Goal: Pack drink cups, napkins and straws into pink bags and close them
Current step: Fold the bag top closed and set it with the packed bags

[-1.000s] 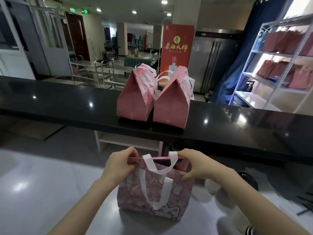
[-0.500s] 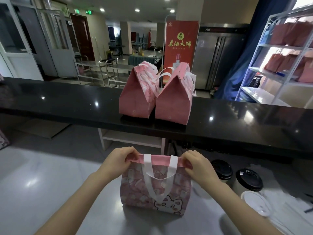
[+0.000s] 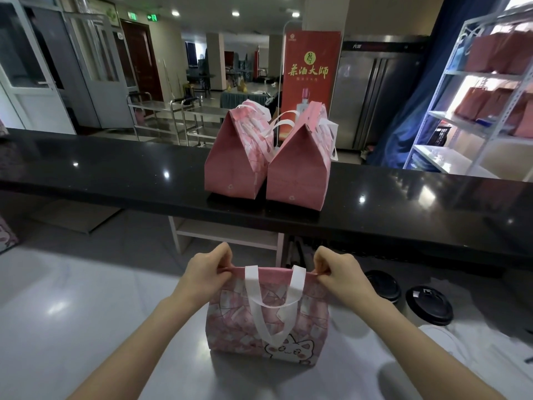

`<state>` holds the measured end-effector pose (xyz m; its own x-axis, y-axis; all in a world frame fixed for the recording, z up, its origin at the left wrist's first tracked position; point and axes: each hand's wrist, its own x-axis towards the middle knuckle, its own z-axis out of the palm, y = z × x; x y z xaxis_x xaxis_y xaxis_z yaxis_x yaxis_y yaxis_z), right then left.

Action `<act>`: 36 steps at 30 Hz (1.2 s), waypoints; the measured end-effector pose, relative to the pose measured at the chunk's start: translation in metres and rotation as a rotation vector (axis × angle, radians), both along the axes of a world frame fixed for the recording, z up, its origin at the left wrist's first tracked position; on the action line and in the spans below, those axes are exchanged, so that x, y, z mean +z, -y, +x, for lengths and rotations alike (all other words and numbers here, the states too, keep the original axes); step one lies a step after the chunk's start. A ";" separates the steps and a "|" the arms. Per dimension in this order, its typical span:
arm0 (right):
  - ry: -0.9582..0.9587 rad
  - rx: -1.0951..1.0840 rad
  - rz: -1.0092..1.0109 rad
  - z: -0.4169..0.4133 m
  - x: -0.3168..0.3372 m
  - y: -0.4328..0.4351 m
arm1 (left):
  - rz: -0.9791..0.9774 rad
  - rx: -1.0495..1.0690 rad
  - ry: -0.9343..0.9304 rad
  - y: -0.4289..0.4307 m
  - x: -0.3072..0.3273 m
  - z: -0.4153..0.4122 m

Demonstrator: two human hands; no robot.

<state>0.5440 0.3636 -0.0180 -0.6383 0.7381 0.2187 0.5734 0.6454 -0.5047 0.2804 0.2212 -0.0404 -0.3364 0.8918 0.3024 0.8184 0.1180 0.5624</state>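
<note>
Left hand and right hand pinch the pink bag rim (stretched tauter than before).

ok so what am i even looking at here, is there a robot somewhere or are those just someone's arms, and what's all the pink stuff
There is no robot here: those are a person's two bare arms. The picture comes from a wide-angle camera worn on their head, looking forward and down, which is why straight lines bend near the edges. The left hand and the right hand each pinch one end of the top edge of a pink bag with a cartoon cat on it, which stands on the grey worktop. Its top edges look pressed together. To its right stand black-lidded cups. On the black counter behind stand two closed pink bags. The shelf rack on the right holds more bags.
</note>
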 end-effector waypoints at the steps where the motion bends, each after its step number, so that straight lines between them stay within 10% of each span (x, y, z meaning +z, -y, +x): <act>1: 0.002 0.000 0.009 -0.001 0.000 0.000 | -0.003 -0.001 -0.004 -0.001 0.000 0.000; 11: 0.122 0.159 -0.270 -0.002 0.037 -0.021 | -0.159 -0.164 0.128 -0.009 0.031 0.002; 19: 0.281 0.194 -0.150 -0.038 0.030 0.005 | -0.076 -0.183 -0.281 -0.023 0.025 0.029; 36: 0.267 0.199 0.038 -0.063 0.017 0.019 | 0.016 -0.142 -0.345 -0.027 0.018 0.041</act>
<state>0.4814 0.3447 -0.0006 -0.8074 0.5879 0.0492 0.5433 0.7734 -0.3266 0.3210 0.2479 -0.0225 -0.0858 0.9164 0.3910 0.9677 -0.0167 0.2515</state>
